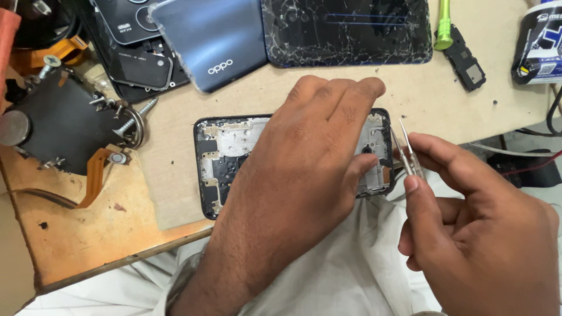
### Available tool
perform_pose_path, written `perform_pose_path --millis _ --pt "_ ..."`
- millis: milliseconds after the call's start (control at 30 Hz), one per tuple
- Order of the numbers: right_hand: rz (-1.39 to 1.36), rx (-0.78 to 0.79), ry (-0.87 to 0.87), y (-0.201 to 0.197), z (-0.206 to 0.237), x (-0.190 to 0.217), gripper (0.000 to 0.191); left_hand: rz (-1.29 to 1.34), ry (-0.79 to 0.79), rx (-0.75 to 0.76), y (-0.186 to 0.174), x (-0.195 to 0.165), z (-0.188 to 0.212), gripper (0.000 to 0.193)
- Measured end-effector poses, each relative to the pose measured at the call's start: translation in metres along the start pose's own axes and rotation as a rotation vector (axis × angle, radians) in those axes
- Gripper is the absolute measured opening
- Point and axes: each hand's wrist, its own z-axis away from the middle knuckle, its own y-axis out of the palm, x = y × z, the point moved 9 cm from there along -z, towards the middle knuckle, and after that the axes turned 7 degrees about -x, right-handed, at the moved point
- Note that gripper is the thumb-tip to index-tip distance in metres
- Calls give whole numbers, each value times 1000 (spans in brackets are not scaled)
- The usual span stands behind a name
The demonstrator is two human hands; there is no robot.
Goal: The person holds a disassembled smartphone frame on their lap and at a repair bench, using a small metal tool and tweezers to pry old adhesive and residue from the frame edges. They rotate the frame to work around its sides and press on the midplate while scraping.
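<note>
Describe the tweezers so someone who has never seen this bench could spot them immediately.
Start at the opened phone frame lying at the front edge of the beige mat, under the left hand. Just off its right end, the right hand pinches the tweezers. They are thin, silvery and pointed, unlike the green tool by the cracked screen.

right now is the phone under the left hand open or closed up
Open: the phone lies with its back cover off, metal shields and inner frame bare. The left hand rests on it; the right hand holds tweezers.

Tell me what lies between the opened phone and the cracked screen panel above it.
Head view: only bare tan mat between the opened phone and the cracked screen panel; the left hand covers the phone's middle.
</note>
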Motion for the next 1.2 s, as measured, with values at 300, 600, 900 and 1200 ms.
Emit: perform_pose_path --millis 300,600,900,1200 --pt "41 -31 -24 2 -2 5 38 -32 -20 21 4 2 0 61" --pt "52 -18 24 3 -6 2 40 -44 -17 16 5 3 0 61" --pt "-87 122 28 4 -17 -16 44 -40 31 5 5 0 2 63" --pt "-184 235 -96 2 -30 -16 38 -44 16 15 4 -2 2 66"
